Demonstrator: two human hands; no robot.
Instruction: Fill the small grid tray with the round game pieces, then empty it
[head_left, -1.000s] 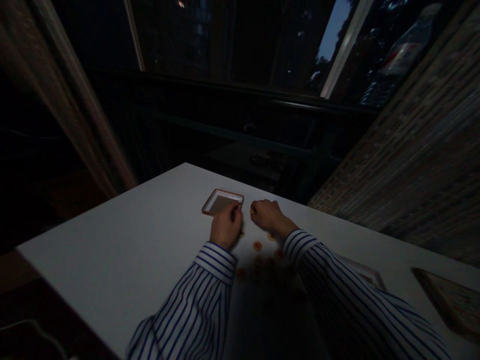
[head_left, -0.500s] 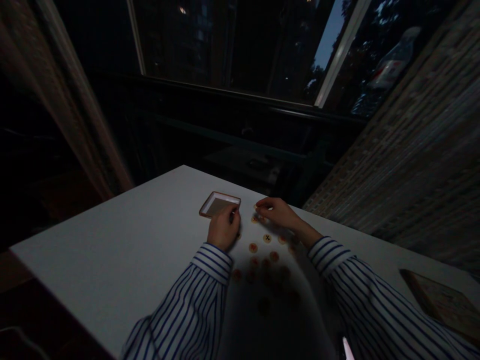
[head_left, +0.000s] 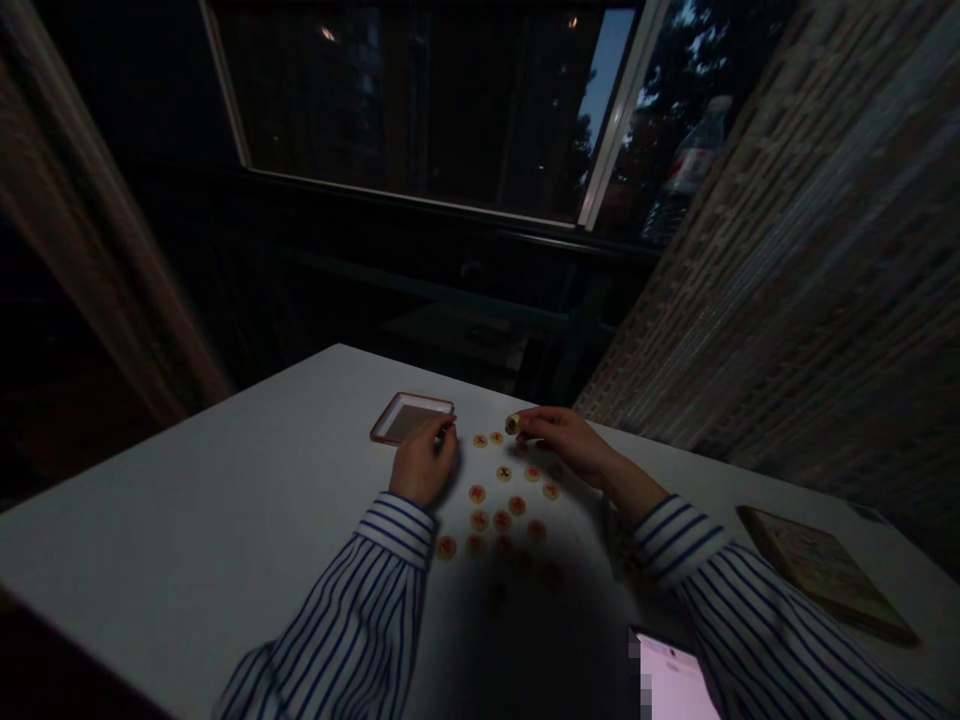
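At right hand (head_left: 566,442): pinches one round disc (head_left: 513,425) between thumb and forefinger tips. Holds it at the very fingertips, just off the white table (head_left: 225,520), above the far end of the loose discs (head_left: 501,492). Curls remaining fingers loosely behind.

At left hand (head_left: 422,468): rests on the table, fingers curled inward, forefinger tip touching near corner of small shallow tray (head_left: 405,418). Cannot tell whether anything sits inside that curl. Lies just left of the loose discs, apart from the pinched disc.

Elsewhere: wooden board (head_left: 825,575) near right table edge, lit phone (head_left: 675,685) at bottom of view.
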